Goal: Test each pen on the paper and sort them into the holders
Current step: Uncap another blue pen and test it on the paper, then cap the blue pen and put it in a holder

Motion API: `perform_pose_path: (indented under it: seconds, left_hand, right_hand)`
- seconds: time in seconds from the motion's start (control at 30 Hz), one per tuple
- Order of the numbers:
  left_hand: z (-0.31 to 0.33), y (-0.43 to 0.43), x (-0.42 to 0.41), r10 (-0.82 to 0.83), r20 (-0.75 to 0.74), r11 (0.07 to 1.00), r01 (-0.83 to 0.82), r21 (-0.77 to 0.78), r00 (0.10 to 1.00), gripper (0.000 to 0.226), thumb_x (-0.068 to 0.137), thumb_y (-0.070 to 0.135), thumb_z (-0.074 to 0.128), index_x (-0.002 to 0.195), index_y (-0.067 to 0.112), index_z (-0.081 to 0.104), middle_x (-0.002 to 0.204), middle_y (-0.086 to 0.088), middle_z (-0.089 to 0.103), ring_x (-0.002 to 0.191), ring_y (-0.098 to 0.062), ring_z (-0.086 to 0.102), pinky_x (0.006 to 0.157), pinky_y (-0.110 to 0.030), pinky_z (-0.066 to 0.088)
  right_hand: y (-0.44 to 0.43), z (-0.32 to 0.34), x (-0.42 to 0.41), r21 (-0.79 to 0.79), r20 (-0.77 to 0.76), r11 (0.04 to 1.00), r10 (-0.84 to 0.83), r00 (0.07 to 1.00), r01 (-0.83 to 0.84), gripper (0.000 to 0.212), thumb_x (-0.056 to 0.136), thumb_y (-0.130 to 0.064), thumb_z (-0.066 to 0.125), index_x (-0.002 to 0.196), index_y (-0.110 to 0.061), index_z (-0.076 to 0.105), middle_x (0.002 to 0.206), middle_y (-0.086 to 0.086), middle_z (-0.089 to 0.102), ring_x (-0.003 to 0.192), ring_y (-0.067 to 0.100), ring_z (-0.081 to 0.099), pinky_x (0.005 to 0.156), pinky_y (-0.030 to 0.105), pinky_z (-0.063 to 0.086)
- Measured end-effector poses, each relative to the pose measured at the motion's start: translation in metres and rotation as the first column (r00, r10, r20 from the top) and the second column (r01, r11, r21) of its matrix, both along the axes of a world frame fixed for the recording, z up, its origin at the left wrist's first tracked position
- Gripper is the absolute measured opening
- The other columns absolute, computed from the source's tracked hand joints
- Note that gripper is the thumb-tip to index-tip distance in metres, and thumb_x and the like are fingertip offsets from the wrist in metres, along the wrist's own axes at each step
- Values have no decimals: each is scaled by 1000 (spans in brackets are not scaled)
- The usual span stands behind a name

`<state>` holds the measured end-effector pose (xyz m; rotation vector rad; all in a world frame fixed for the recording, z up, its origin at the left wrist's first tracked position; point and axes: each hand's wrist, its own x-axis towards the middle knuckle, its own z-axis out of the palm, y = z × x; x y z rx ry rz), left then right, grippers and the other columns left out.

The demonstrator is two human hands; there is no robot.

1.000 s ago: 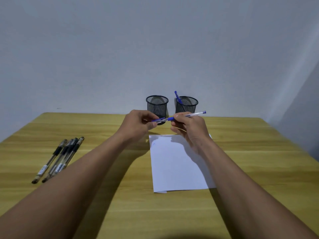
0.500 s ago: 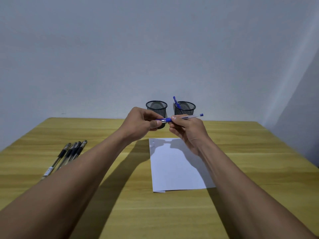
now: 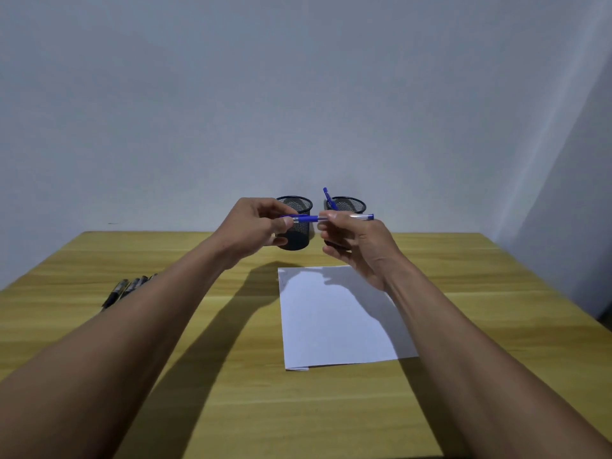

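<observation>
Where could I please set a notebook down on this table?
Bare table lies right of the paper, out to the right edge. Another strip runs between the black pens and the paper, under the left forearm. The back centre is crowded: two mesh holders, and the left hand and right hand pinching the blue pen.

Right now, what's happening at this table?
A person holds a blue pen level in the air over the far end of the paper. The left hand pinches its blue end and the right hand grips the clear barrel. Behind them, the right holder has a second blue pen in it; the left holder shows none. Black pens lie on the table at the left, partly hidden by the forearm.
</observation>
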<state>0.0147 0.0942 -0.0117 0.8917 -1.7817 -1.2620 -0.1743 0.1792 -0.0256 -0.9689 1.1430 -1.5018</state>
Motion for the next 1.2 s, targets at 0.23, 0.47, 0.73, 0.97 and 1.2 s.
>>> perform_pose_path:
  seconds: [0.23, 0.47, 0.73, 0.97, 1.2]
  left_hand:
    - [11, 1, -14, -33, 127, 996, 43, -79, 991, 8, 91, 2, 67, 97, 4, 72, 96, -21, 70, 85, -20, 64, 82, -36, 62]
    - [5, 7, -59, 34, -17, 996, -35, -86, 999, 17, 92, 10, 68, 109, 10, 70, 87, -12, 63, 80, -22, 59, 78, -42, 59]
    - [-58, -8, -124, 285, 160, 954, -263, -145, 945, 61, 86, 32, 74, 139, 10, 52, 124, -8, 63, 118, -24, 59, 101, -36, 48]
    - [-75, -25, -165, 413, 206, 909, -390, -145, 887, 84, 82, 33, 79, 146, 2, 36, 147, -16, 45, 139, -30, 40, 109, -35, 34]
    - [-92, -46, -181, 427, 183, 894, -383, -232, 886, 66, 80, 33, 78, 134, 13, 47, 128, -5, 61, 121, -26, 56, 94, -32, 46]
  right_hand:
    - [10, 31, -38, 52, -629, 999, 22, 777, 14, 17, 88, -10, 75, 102, -16, 83, 70, -8, 70, 67, 0, 58, 65, 14, 44]
    - [-4, 39, -62, -34, -913, 999, -45, 405, 35, 7, 93, -25, 72, 94, -27, 79, 76, -6, 74, 61, 6, 60, 65, 30, 44]
    - [-46, 67, -106, -247, -594, 922, -388, 705, 299, 2, 93, -6, 71, 93, -8, 72, 84, 9, 70, 77, 21, 64, 72, 35, 57]
    - [-102, 56, -111, -253, -580, 905, -426, 695, 343, 12, 85, -7, 73, 86, -18, 71, 85, 8, 75, 90, 31, 75, 88, 50, 61]
    - [-130, 24, -113, -90, -734, 932, -301, 608, 352, 8, 83, -14, 74, 77, -19, 74, 81, 2, 74, 83, 23, 71, 81, 38, 59]
